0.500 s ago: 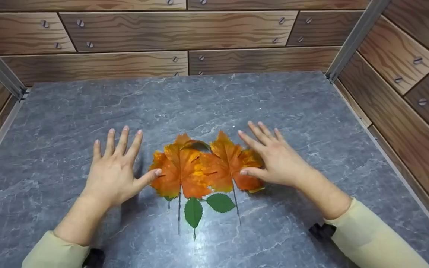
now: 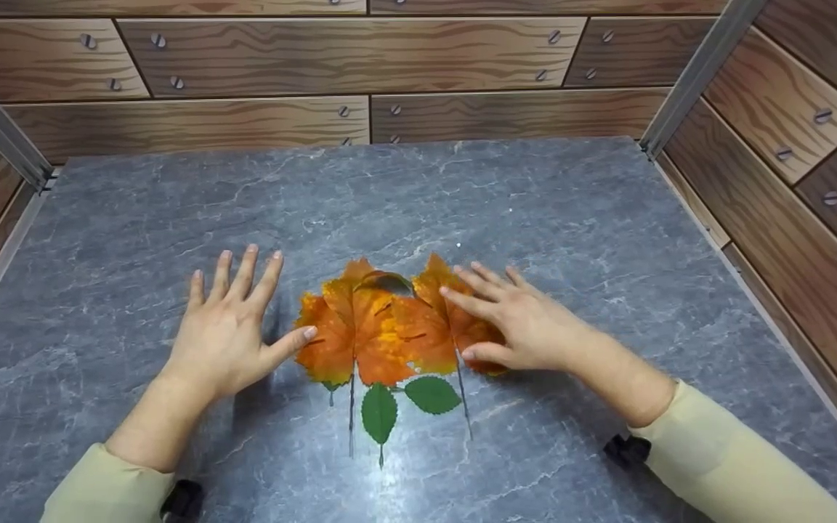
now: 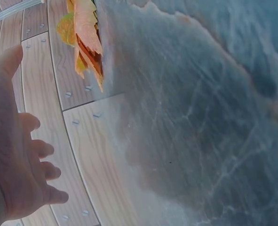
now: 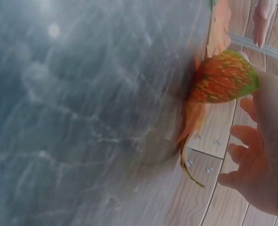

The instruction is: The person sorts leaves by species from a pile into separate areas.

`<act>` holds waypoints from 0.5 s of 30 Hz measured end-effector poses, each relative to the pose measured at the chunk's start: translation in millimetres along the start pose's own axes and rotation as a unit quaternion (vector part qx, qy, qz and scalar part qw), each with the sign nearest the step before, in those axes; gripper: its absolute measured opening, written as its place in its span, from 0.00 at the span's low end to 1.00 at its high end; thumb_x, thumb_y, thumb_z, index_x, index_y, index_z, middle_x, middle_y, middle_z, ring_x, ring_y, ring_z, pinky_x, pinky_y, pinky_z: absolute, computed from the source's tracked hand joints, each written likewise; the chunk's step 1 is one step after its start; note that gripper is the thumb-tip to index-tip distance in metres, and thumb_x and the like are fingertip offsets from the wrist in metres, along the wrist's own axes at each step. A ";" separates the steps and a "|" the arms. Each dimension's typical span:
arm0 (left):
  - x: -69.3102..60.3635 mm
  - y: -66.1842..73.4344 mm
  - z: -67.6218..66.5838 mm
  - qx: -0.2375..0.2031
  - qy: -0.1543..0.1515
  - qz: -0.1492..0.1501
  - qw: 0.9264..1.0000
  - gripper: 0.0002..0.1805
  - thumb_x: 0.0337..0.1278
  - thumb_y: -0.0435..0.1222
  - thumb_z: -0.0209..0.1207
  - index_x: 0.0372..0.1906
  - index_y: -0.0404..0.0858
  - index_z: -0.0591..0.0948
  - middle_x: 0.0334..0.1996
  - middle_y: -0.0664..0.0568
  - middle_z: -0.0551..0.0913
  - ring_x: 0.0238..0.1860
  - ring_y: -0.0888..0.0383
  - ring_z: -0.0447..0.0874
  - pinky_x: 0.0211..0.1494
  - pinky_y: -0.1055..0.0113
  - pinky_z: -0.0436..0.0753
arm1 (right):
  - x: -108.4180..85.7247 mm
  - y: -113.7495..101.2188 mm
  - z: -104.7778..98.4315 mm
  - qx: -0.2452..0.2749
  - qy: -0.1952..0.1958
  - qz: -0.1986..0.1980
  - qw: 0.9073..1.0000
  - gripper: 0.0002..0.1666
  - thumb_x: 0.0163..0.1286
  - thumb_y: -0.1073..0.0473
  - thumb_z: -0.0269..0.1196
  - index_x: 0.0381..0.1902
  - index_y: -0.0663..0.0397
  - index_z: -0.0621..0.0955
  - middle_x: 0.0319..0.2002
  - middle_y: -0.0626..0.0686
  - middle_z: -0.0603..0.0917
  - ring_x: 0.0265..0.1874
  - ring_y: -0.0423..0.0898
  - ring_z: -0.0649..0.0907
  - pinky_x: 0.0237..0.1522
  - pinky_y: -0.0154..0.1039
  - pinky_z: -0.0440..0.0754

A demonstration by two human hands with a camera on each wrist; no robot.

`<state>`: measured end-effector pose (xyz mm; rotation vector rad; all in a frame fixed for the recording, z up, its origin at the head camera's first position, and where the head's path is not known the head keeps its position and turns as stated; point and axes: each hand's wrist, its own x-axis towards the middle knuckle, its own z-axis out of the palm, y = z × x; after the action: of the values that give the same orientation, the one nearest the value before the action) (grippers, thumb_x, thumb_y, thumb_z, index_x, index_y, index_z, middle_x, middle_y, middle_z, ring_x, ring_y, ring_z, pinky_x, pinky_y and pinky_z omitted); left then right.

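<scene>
Two orange maple leaves, the left leaf (image 2: 353,327) and the right leaf (image 2: 429,327), lie side by side with thin dark stems pointing toward me. Two toothed green leaves, one upright (image 2: 379,414) and one slanting (image 2: 431,394), sit just below them. My left hand (image 2: 226,338) is spread beside the left leaf, its thumb over that leaf's edge. My right hand (image 2: 531,323), fingers extended, hovers over the right leaf's outer part and hides some of it. In the right wrist view, a raised red-and-green leaf part (image 4: 223,77) overlaps the thumb; contact cannot be told.
A grey marbled tabletop (image 2: 302,196) lies beneath everything. Wood-patterned panels (image 2: 346,54) stand behind and at both sides, with metal posts (image 2: 694,80) at the back corners. A small green tip with a stem (image 2: 330,392) pokes out under the left leaf.
My right hand has moved left and lower, farther over the right maple leaf. My left hand has stayed nearly where it was; the leaves lie as before.
</scene>
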<state>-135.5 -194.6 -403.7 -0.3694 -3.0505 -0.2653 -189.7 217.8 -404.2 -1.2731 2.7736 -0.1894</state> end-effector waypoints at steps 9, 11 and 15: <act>4.0 -3.3 0.1 -0.015 -0.008 0.004 1.000 0.61 0.64 0.80 0.41 0.88 0.45 0.47 0.85 0.36 0.45 0.83 0.28 0.41 0.77 0.24 0.44 | 2.2 -1.3 7.5 0.019 -0.049 -0.036 0.998 0.45 0.78 0.29 0.58 0.85 0.39 0.64 0.85 0.56 0.55 0.83 0.61 0.54 0.77 0.72 0.51; 5.3 -3.4 -0.5 -0.018 -0.010 0.005 1.000 0.61 0.64 0.80 0.41 0.88 0.45 0.47 0.85 0.36 0.46 0.83 0.29 0.42 0.77 0.25 0.44 | 2.8 -1.2 9.8 0.020 -0.061 -0.035 0.997 0.46 0.78 0.27 0.57 0.85 0.38 0.64 0.85 0.55 0.54 0.83 0.61 0.54 0.78 0.71 0.50; 7.6 -3.4 -0.8 -0.024 -0.014 0.006 1.000 0.60 0.64 0.80 0.41 0.88 0.45 0.47 0.85 0.37 0.47 0.83 0.29 0.42 0.78 0.25 0.45 | 3.9 -0.7 13.0 0.024 -0.072 -0.035 0.996 0.46 0.77 0.27 0.57 0.84 0.38 0.65 0.85 0.56 0.54 0.83 0.61 0.54 0.78 0.70 0.50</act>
<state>-143.7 -196.3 -402.9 -0.3970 -3.0728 -0.3360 -190.0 213.4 -417.1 -1.3185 2.5902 -0.1609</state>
